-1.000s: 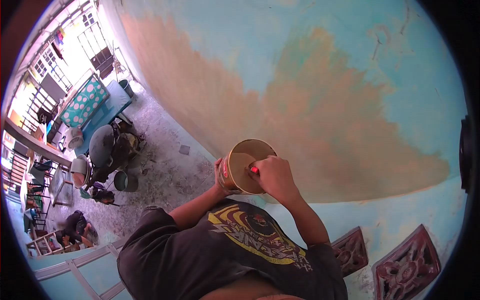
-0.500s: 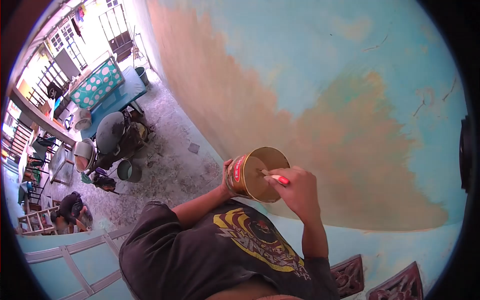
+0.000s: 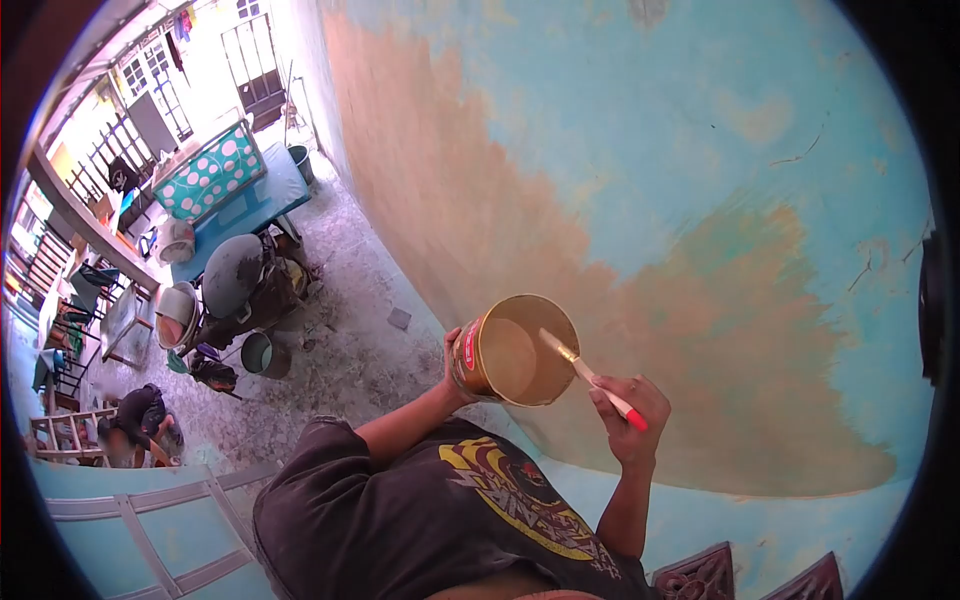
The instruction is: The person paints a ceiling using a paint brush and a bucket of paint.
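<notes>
My left hand (image 3: 458, 368) grips a paint can (image 3: 488, 350) from its left side, holding it tilted with the mouth toward me. Tan paint (image 3: 512, 358) covers the inside, and a red label shows on the outer wall. In my right hand (image 3: 636, 412) is a paintbrush (image 3: 590, 375) with a wooden handle and a red end. Its bristles lie over the can's opening, near the inner right wall. Behind the can rises a light blue wall (image 3: 640, 130), with large tan painted patches (image 3: 720, 370) on its lower part.
A ladder (image 3: 150, 530) stands at the lower left. Down on the dusty floor (image 3: 350, 340) are a grey bucket (image 3: 265, 355), a blue table (image 3: 245, 205) and a large round basin (image 3: 233, 275). Another person (image 3: 140, 422) crouches at far left. Carved vents (image 3: 700, 575) show at bottom right.
The brush has come up out of the paint, and my right hand has moved down and to the right with it. My left hand still holds the can.
</notes>
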{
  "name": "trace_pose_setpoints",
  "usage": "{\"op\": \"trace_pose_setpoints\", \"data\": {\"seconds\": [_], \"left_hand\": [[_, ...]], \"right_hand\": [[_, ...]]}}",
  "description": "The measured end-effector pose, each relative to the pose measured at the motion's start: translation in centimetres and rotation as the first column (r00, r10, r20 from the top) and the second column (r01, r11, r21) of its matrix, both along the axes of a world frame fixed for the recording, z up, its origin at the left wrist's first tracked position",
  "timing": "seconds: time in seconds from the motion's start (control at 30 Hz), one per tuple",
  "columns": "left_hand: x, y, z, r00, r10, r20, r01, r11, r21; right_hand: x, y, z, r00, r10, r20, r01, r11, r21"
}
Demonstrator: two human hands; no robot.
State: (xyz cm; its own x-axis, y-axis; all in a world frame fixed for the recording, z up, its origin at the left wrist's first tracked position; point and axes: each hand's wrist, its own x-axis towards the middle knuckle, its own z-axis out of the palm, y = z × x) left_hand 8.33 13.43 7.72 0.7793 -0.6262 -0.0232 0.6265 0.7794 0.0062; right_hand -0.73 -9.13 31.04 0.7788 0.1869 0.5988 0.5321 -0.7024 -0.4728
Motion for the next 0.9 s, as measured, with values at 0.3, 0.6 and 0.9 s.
{"op": "trace_pose_setpoints", "data": {"seconds": [0.3,0.6,0.9], "left_hand": [[0.6,0.5,-0.8,0.999,0.013,-0.029,-0.013,1.0,-0.011],[1.0,0.4,-1.4,0.999,-0.01,-0.046,0.006,0.996,-0.085],[1.3,0.2,-1.2,0.999,-0.025,-0.03,0.024,0.999,-0.043]], "right_hand": [[-1.2,1.5,-4.3,0.96,-0.211,-0.186,0.266,0.895,0.358],[-1.9,1.6,-4.8,0.962,-0.265,-0.069,0.272,0.899,0.343],[-2.5,2.2,-5.3,0.958,-0.262,-0.115,0.283,0.805,0.521]]}}
